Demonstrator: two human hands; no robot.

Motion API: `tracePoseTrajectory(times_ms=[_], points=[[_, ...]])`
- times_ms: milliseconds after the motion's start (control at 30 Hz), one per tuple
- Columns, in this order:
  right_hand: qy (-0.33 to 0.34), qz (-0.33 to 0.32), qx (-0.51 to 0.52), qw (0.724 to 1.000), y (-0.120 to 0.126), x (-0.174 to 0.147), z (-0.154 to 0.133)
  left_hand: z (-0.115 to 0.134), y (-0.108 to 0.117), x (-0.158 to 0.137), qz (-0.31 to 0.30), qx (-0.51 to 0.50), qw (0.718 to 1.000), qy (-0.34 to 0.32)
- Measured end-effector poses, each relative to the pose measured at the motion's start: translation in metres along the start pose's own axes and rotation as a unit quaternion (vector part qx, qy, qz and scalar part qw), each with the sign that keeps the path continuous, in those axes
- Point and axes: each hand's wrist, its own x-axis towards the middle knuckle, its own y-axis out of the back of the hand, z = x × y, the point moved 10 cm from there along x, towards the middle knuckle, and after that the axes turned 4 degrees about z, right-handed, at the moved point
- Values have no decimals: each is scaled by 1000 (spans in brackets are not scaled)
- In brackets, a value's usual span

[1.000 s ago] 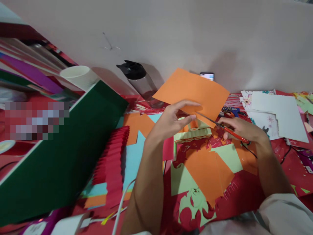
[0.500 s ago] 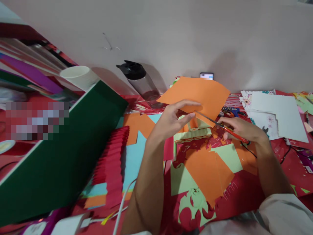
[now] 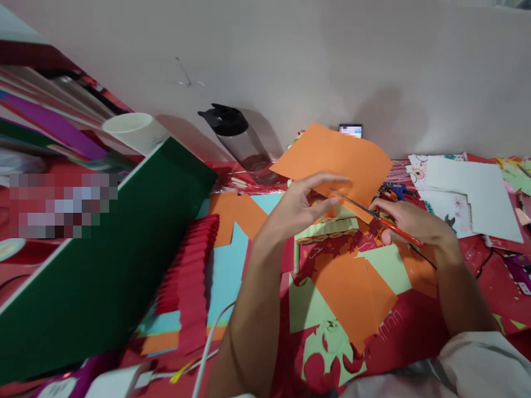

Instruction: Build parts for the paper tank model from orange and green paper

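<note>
Between the thumb and fingers of my left hand (image 3: 305,204) is an orange sheet of paper (image 3: 340,152), held up over the table with its lower edge toward me. My right hand (image 3: 409,221) is closed around the red handles of a pair of scissors (image 3: 400,231). The thin blades point left and lie across the sheet's lower edge, with a narrow strip of orange on the near side. Under the hands stands a pale green corrugated paper piece (image 3: 327,229), partly hidden by my left hand and the sheet.
Orange cut sheets (image 3: 348,296) and green scraps (image 3: 327,354) cover the red table. A dark green board (image 3: 103,265) leans at left beside red pleated paper (image 3: 193,287). Behind are a bottle (image 3: 244,143) and a white cup (image 3: 135,132). White card (image 3: 477,188) lies right.
Both hands, the orange sheet and the scissors have shifted slightly right. The sheet is turned a little, and its top corner sits higher.
</note>
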Motion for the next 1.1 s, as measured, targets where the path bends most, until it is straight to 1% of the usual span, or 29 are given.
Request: tracePoseTrajectory(times_ms=[133, 233, 467, 600, 700, 767, 900, 1100], points=[[13, 10, 27, 999, 2, 1, -6, -2, 3, 1, 2, 10, 1000, -7], [9, 14, 39, 999, 2, 1, -7, -6, 6, 1, 2, 18, 1000, -6], [-1, 25, 63, 998, 3, 3, -3, -3, 5, 1, 2, 21, 1000, -14], [-5, 25, 79, 997, 3, 3, -1, -3, 6, 1, 0, 18, 1000, -3], [-14, 18, 92, 996, 2, 3, 2, -3, 10, 0, 6, 23, 1000, 1], [-14, 18, 92, 995, 2, 2, 4, -2, 14, 0, 20, 35, 999, -12], [15, 25, 84, 996, 4, 2, 3, 0, 18, 1, 32, 33, 998, -35], [39, 14, 62, 997, 3, 2, 2, 1, 17, 1, 32, 40, 998, -38]])
